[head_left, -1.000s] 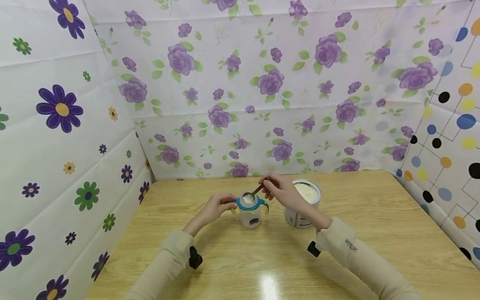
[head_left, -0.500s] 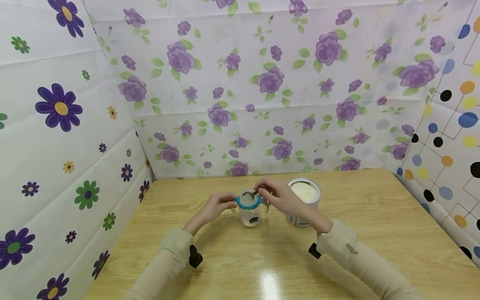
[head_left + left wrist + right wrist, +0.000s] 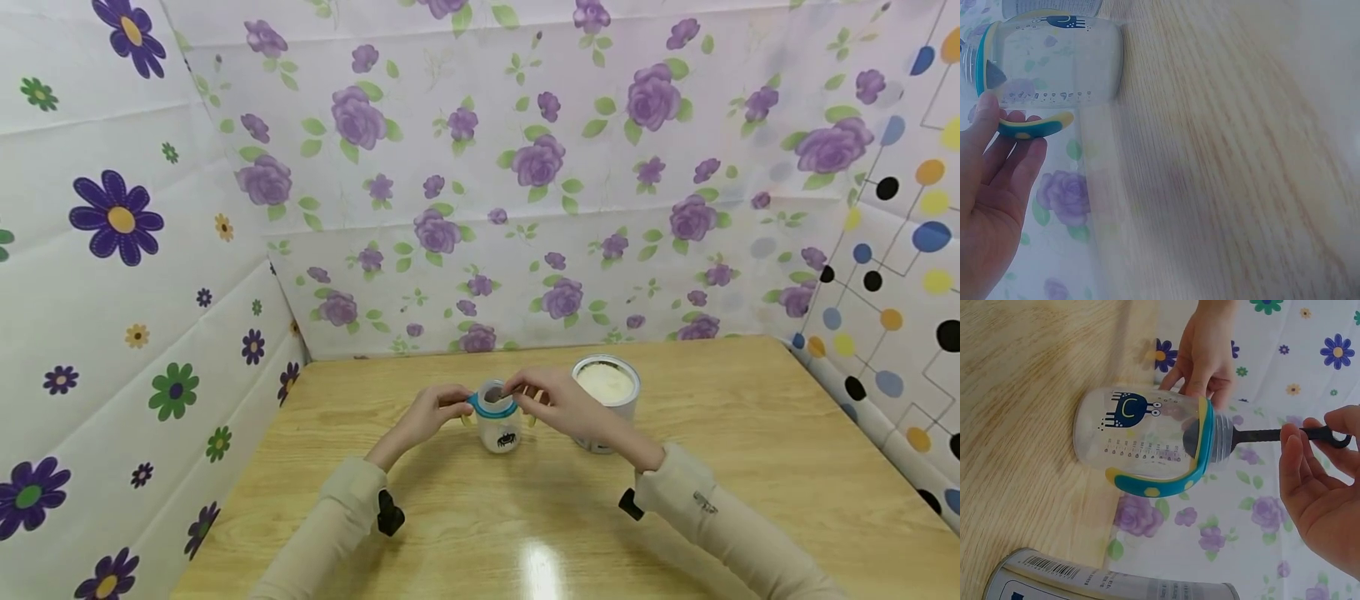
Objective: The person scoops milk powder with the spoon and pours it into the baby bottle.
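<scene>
A clear baby bottle (image 3: 500, 433) with a blue collar, blue-and-yellow side handles and a dark cartoon animal stands upright on the table, its mouth uncovered. My left hand (image 3: 426, 417) grips the bottle's left handle (image 3: 1032, 128), thumb up at the collar. In the right wrist view, my right hand (image 3: 1325, 494) pinches the long handle of a dark spoon (image 3: 1260, 435) near its looped end. The spoon passes through the neck, its bowl (image 3: 1191, 437) inside the bottle. From the head, my right hand mostly covers the spoon handle and the bottle's right handle.
Just right of the bottle stands an open tin (image 3: 627, 413) of pale powder (image 3: 604, 383), partly behind my right hand; its printed side (image 3: 1085, 581) shows in the right wrist view. The wooden table (image 3: 450, 517) is bordered by flower-printed sheets (image 3: 420, 283) at back and left, with a dotted sheet at right.
My right hand has moved down and left, and the spoon has gone from holding powder at the bottle's mouth to down inside the neck. My left hand keeps its grip on the handle.
</scene>
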`<state>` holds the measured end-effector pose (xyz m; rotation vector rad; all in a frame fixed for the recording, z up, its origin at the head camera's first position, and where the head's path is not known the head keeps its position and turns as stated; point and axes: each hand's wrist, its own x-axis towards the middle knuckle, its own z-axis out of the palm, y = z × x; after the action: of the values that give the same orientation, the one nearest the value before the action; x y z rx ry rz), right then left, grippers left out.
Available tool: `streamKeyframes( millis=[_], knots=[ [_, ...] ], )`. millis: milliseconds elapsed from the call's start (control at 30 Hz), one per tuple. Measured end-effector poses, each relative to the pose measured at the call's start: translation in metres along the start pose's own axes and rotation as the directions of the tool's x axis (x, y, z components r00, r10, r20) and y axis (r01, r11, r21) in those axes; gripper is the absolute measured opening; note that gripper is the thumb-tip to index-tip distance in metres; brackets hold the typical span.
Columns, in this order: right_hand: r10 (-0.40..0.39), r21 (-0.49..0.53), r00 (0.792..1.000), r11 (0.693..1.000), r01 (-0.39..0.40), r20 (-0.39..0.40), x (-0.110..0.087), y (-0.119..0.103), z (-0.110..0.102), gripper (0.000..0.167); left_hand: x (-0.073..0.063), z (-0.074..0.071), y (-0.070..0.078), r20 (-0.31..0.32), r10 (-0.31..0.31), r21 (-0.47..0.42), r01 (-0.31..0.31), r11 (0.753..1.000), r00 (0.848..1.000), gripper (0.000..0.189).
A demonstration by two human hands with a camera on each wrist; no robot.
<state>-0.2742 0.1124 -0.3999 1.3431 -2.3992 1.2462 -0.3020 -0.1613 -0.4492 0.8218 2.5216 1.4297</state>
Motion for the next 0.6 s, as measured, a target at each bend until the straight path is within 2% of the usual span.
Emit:
streamKeyframes(
  millis=[133, 400, 500, 600],
  knots=[
    [0.006, 0.012, 1.000, 1.000, -0.006, -0.013, -0.001, 0.002, -0.004, 0.018, -0.003, -0.002, 0.018, 0.018, -0.003, -0.009, 0.003, 1.000, 1.000, 0.022],
    [0.073, 0.083, 0.995, 0.994, -0.067, -0.067, -0.001, 0.003, -0.008, 0.022, 0.005, 0.002, -0.011, -0.028, -0.003, 0.009, 0.003, 1.000, 1.000, 0.022],
    [0.108, 0.135, 0.988, 0.986, -0.093, -0.108, -0.002, 0.003, -0.008, 0.022, 0.005, 0.002, -0.014, -0.020, -0.007, 0.003, 0.007, 1.000, 1.000, 0.023],
    [0.167, 0.190, 0.972, 0.972, -0.135, -0.164, -0.002, 0.005, -0.010, 0.023, 0.006, 0.001, -0.015, -0.014, 0.006, -0.002, -0.006, 1.000, 1.000, 0.024]
  ],
)
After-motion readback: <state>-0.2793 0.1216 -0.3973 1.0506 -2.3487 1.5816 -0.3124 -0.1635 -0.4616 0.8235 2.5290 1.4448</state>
